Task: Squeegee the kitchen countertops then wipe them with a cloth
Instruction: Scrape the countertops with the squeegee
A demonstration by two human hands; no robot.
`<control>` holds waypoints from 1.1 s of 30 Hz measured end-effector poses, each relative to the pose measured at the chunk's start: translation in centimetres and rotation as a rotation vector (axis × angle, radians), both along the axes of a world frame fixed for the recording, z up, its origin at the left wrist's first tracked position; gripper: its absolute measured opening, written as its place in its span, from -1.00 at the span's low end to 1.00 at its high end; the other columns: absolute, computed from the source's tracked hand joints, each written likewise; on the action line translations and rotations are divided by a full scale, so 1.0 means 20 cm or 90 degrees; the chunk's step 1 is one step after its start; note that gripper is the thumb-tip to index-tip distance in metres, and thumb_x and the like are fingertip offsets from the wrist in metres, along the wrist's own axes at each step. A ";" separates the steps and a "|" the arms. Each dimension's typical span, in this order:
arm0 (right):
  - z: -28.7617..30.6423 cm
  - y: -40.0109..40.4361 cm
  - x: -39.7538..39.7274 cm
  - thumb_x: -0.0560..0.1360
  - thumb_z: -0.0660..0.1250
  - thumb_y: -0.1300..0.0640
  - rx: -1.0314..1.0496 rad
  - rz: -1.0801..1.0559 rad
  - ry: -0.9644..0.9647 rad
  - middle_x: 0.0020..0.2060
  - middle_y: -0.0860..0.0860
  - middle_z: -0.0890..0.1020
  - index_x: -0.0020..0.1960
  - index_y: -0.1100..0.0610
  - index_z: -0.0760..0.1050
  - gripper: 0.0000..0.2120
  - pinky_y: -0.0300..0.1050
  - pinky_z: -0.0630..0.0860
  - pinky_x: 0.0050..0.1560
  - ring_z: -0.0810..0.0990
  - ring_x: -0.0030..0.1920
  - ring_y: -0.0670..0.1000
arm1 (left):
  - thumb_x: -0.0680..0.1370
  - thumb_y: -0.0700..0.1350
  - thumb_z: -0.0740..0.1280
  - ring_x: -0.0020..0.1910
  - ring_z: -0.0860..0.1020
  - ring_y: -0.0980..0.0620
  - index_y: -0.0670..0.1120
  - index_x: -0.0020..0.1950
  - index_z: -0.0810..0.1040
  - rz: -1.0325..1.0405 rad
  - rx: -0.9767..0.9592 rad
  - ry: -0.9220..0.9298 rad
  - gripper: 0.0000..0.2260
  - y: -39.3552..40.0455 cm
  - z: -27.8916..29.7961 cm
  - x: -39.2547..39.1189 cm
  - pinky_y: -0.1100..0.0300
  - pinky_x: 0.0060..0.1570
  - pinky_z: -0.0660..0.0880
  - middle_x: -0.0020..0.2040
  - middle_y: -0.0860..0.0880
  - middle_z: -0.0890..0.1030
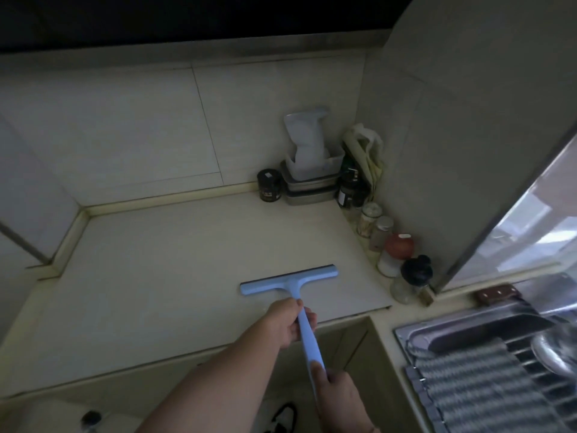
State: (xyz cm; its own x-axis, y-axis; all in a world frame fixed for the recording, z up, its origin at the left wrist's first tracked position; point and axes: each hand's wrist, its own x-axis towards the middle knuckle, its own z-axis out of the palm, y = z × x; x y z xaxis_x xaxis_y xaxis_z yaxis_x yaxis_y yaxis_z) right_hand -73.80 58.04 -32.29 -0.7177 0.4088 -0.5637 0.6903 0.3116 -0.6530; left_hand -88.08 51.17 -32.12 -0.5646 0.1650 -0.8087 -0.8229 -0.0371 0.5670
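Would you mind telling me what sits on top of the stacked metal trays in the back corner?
On the metal trays sits a white plastic tub holding a pale upright container. What the tub and trays contain is hidden by their walls.

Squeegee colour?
Light blue squeegee with a dark blade edge; head view.

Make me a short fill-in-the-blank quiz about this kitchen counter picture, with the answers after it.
1. Both hands grip the handle of a light ____ squeegee.
2. The left hand holds the handle nearer the blade; the ____ hand holds its far end.
3. The squeegee's blade rests on the ____.
4. The stacked metal trays stand in the counter's back ____ corner.

Answers: blue; right; countertop; right
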 end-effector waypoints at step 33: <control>0.07 0.49 -1.14 0.60 0.25 -0.01 -0.256 -0.137 0.095 -0.44 0.15 0.58 -0.10 0.37 0.55 -0.58 -0.21 0.30 -0.54 0.41 -0.57 0.05 | 0.63 -0.18 0.21 -0.18 0.60 -0.14 -0.32 -0.05 0.47 -0.036 0.110 -0.015 -0.80 0.43 0.00 -1.21 -0.04 0.00 0.51 -0.24 -0.23 0.65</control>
